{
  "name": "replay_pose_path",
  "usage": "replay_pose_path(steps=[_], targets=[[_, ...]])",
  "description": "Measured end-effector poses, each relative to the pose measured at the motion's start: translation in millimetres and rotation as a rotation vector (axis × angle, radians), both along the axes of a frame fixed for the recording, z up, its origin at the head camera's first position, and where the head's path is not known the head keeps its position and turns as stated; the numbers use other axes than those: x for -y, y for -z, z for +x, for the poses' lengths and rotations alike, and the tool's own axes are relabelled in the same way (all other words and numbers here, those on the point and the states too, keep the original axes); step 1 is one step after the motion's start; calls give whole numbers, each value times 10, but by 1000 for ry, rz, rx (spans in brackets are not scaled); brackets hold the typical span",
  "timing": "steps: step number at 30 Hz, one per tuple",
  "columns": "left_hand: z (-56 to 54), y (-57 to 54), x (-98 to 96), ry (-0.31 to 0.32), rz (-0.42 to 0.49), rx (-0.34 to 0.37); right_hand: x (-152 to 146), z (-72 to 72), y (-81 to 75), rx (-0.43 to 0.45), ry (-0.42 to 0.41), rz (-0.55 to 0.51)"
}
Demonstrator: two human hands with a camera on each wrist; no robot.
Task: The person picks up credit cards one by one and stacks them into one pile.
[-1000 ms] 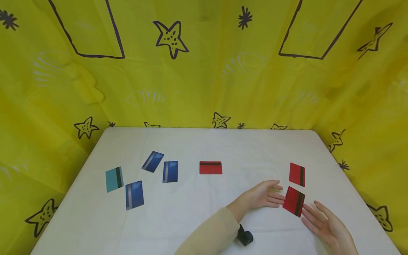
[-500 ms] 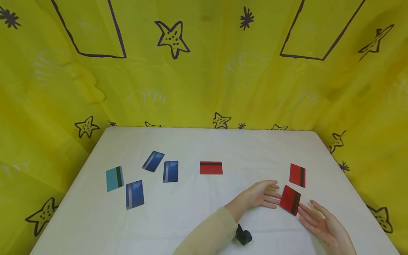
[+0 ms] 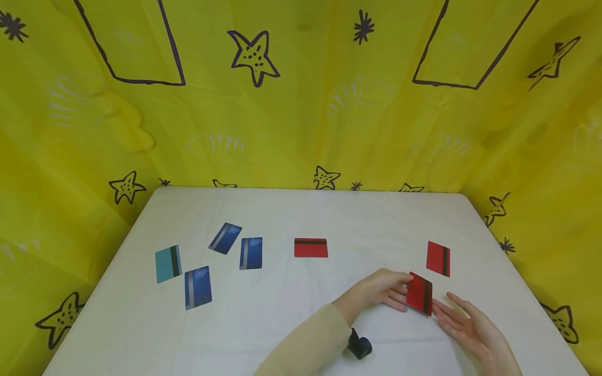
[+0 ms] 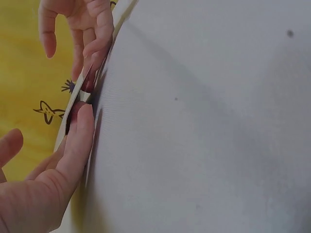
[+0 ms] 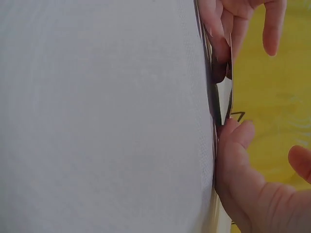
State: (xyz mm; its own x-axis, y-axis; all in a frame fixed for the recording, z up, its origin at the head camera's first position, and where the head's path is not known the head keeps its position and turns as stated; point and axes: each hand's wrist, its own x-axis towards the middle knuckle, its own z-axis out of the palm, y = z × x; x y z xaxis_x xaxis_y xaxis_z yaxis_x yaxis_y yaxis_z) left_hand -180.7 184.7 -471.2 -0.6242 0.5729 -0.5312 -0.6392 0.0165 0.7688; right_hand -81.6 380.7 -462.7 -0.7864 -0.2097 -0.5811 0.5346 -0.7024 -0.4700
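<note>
Supporting the near-right red card [image 3: 419,293] on extended, unclenched fingers of the left hand [image 3: 383,290], touching its right edge with the relaxed, ungripping right hand [image 3: 472,330]; probably risking a slide onto the table [image 3: 263,329], lacking a firm pinch.

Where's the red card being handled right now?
In the head view, the red card is at the right side of the table, between the left hand and the right hand, just below and left of another red card.
</note>
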Motion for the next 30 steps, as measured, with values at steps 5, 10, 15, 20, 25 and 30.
replay_pose_path(steps=[5, 10, 15, 20, 25, 30], targets=[[17, 9, 21, 2, -15, -28, 62, -30, -33, -8, -24, 40], [28, 12, 44, -11, -12, -60, 116, -79, -76, -35, -50, 10], [25, -4, 68, -65, -36, -83, 120, -120, -102, -177, -147, -92], [12, -10, 96, -135, -63, -103, 166, -172, -141, -188, -152, -19], [-9, -16, 128, -203, -73, -115, 252, -235, -149, -280, -179, 137], [-42, -42, 188, -234, -43, -125, 355, -284, -126, -369, -172, 247]])
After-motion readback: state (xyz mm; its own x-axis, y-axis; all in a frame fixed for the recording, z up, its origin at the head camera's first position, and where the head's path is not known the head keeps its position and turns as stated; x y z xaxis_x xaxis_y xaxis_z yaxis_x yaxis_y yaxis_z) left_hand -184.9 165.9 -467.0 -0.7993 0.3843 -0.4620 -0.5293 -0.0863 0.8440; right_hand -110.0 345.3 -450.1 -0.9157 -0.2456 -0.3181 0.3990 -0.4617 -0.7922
